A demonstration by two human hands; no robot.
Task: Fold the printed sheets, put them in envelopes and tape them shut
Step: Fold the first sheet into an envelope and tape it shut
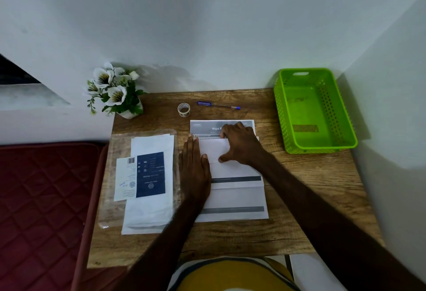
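A stack of printed sheets (232, 195) lies in the middle of the wooden table (306, 189). The top sheet (213, 150) is folded over, blank side up. My left hand (194, 171) lies flat on its left edge, fingers straight. My right hand (241, 144) presses on the folded part with spread fingers, thumb on the paper. A plastic pack of white envelopes (149, 182) with a dark blue label sits to the left. A roll of clear tape (183, 109) stands at the back.
A blue pen (219, 105) lies behind the sheets next to the tape. A green plastic basket (314, 111) stands at the back right. A pot of white flowers (115, 90) is at the back left corner. A dark red cushion (43, 210) adjoins the table's left side.
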